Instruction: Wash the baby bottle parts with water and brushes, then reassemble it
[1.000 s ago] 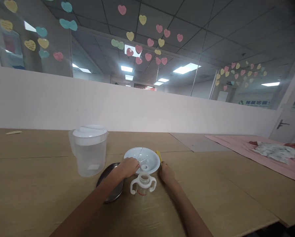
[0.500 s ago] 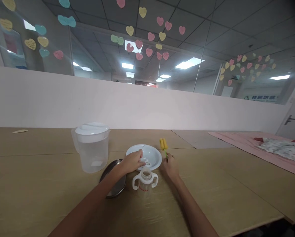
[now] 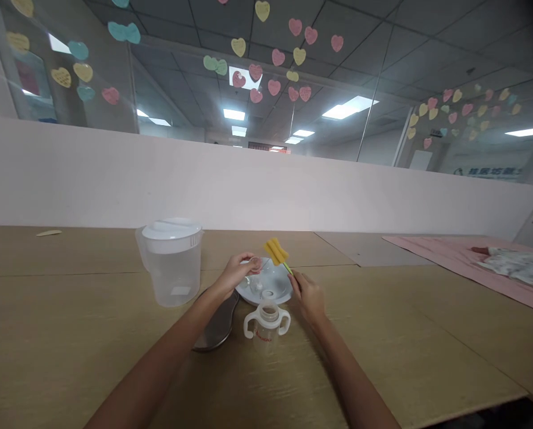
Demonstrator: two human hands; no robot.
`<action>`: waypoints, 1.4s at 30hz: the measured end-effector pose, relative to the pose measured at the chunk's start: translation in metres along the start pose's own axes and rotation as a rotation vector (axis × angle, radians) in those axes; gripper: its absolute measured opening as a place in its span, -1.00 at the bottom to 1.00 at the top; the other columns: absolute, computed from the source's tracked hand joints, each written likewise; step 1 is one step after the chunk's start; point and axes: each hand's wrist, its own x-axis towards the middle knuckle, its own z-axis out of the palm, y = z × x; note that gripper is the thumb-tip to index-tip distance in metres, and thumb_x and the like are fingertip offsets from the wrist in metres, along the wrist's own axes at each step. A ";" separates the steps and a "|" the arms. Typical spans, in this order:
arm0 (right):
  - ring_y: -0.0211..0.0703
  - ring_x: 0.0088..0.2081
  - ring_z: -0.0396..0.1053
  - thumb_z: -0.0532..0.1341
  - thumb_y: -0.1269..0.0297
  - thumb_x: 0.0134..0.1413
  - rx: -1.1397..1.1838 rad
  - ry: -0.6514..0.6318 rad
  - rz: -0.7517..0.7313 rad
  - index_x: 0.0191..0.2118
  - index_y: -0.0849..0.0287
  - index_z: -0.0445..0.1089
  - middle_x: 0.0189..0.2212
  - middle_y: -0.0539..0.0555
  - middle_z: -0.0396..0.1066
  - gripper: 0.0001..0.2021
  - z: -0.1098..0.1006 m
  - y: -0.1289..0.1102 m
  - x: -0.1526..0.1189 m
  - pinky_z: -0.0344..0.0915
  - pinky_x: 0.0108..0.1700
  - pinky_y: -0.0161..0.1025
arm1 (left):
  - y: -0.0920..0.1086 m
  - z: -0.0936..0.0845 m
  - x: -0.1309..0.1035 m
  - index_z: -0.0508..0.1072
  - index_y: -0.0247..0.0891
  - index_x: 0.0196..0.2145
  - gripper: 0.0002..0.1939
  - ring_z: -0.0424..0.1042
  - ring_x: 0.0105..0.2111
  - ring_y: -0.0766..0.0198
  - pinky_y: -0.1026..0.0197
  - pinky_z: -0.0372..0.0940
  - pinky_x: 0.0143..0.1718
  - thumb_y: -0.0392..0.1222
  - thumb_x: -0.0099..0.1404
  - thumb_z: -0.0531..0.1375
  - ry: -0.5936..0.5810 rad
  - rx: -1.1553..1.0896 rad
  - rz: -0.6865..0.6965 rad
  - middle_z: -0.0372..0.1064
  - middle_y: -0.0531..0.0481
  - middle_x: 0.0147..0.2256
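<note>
My right hand (image 3: pixel 308 293) is closed on the green handle of a bottle brush (image 3: pixel 276 251), whose yellow sponge head points up and left over a white bowl (image 3: pixel 284 287). Pinched in my left hand (image 3: pixel 237 273) is a small clear cap (image 3: pixel 255 266), held close to the sponge but apart from it. Small pale parts (image 3: pixel 255 285), too unclear to name, lie in the bowl. In front of the bowl a clear baby bottle (image 3: pixel 267 328) with two white handles stands upright, its mouth uncovered. Beneath my left wrist lies a dark metal tray (image 3: pixel 219 325), partly hidden by the arm.
A large translucent pitcher (image 3: pixel 174 274) with a white lid stands left of the bowl. At the right a pink cloth (image 3: pixel 431 253) bears a patterned garment (image 3: pixel 516 268). A low white wall (image 3: pixel 266 190) with glass above borders the table's back.
The brush has risen and swung left over the bowl. My left hand has lifted from the bowl and now shows the clear cap in its fingers. The view has shifted slightly.
</note>
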 end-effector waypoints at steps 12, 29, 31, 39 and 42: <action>-0.24 -0.46 0.38 -0.12 0.08 0.26 0.039 0.147 -0.157 -0.11 0.20 0.42 -0.42 0.09 0.46 -0.55 0.005 0.001 -0.002 0.16 -0.43 -0.36 | 0.028 -0.008 0.000 0.48 -0.39 -0.35 -0.73 0.43 -0.26 0.24 0.19 0.28 -0.06 -0.49 -0.08 0.16 0.178 -0.366 0.050 0.46 -0.09 -0.31; -0.34 -0.58 0.28 -0.01 0.19 0.22 0.144 0.231 -0.228 -0.17 0.27 0.45 -0.55 0.07 0.40 -0.66 -0.006 -0.005 -0.005 0.16 -0.46 -0.39 | 0.029 0.000 -0.014 0.48 -0.33 -0.24 -0.58 0.35 -0.29 0.26 0.29 0.16 -0.35 0.03 0.01 0.25 0.109 0.107 0.020 0.44 -0.11 -0.26; -0.35 -0.61 0.24 0.01 0.20 0.21 0.128 0.243 -0.232 -0.18 0.27 0.45 -0.60 0.04 0.36 -0.67 -0.008 -0.006 -0.005 0.12 -0.49 -0.39 | 0.029 0.002 -0.016 0.49 -0.33 -0.26 -0.60 0.35 -0.29 0.25 0.28 0.16 -0.32 0.02 0.03 0.23 0.114 0.119 0.045 0.44 -0.10 -0.27; -0.36 -0.59 0.22 0.01 0.21 0.21 0.119 0.277 -0.243 -0.18 0.28 0.44 -0.62 0.02 0.32 -0.68 -0.008 -0.007 -0.005 0.12 -0.48 -0.39 | 0.030 0.008 -0.018 0.51 -0.32 -0.25 -0.65 0.34 -0.12 0.14 0.18 0.21 -0.15 -0.10 -0.01 0.29 0.068 -0.089 0.069 0.43 -0.15 -0.18; -0.36 -0.60 0.22 0.03 0.22 0.20 0.105 0.277 -0.272 -0.21 0.28 0.46 -0.62 0.02 0.32 -0.70 -0.007 -0.007 -0.005 0.11 -0.48 -0.39 | 0.034 0.006 -0.017 0.51 -0.35 -0.30 -0.69 0.35 -0.14 0.17 0.16 0.20 -0.08 -0.15 -0.03 0.31 0.056 -0.235 0.033 0.43 -0.16 -0.20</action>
